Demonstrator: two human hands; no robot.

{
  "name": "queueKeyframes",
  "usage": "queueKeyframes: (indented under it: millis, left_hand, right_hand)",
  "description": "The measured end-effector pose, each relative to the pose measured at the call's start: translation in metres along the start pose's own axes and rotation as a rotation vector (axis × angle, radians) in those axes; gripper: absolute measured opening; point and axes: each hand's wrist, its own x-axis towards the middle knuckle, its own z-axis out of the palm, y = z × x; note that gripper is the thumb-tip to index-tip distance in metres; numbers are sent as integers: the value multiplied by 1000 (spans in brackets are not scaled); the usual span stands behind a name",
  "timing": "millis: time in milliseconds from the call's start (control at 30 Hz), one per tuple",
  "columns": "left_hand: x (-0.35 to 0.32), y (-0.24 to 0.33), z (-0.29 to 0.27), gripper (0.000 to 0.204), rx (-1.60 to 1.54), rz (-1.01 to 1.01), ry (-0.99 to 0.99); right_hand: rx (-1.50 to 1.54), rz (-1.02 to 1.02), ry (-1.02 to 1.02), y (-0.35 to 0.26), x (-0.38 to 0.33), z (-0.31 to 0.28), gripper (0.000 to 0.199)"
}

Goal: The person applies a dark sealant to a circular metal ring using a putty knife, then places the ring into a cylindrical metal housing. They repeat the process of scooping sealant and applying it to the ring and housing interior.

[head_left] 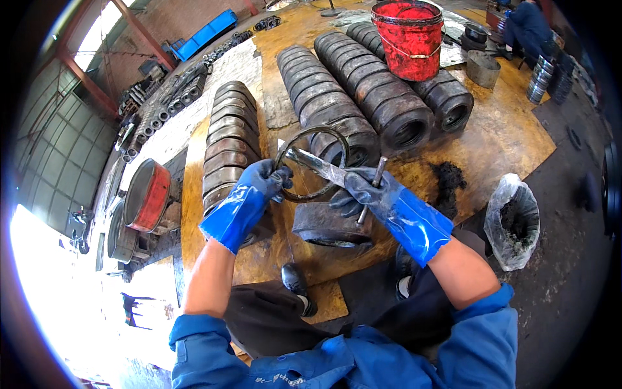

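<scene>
My left hand (260, 185), in a blue rubber glove stained dark, grips the left side of a dark, greasy ring (313, 131) and holds it raised. In my right hand (379, 192), gloved alike, is a flat-bladed metal scraper (319, 165) with a rod (381, 167) crossing at the handle; whether the two are joined is hidden by the fingers. The blade runs through the ring's opening, its tip near the ring's upper left side. Below the ring, a thick dark hollow metal part (332, 224) lies on the floor between my feet.
Long rows of dark ribbed cylinders (330, 87) lie ahead, another row (231, 139) to the left. A red bucket (409, 48) stands behind them. Black grease (448, 185) and a plastic bag (513, 223) are at right. A person (528, 29) sits at the far right.
</scene>
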Motion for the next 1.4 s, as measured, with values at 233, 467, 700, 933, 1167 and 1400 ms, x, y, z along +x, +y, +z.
queueKeyframes:
  millis: [233,467,700,933,1167,1400]
  left_hand:
    - [-3,-64,-22,25,-120,-51,85]
    - [-17,-78,-28,28,-28,-108,137]
    - [-24,-73,-25,23,13,-98,148]
    - [-28,-82,-28,19,-54,-123,136]
    - [-31,-78,-36,22,-135,-75,105]
    - [-35,-76,-48,26,-198,-14,153]
  right_hand:
    - [-471,-106,17,-6,-10,-21,13]
    - [-1520,-440,152,-28,-26,-15,36]
    - [-1612,-408,117,-21,-17,-7,37]
    - [-1517,-424,146,-14,-12,-8,32]
    - [-876,-181,141,17,-2,-42,15]
    - [-504,256,140,6,3,-28,34]
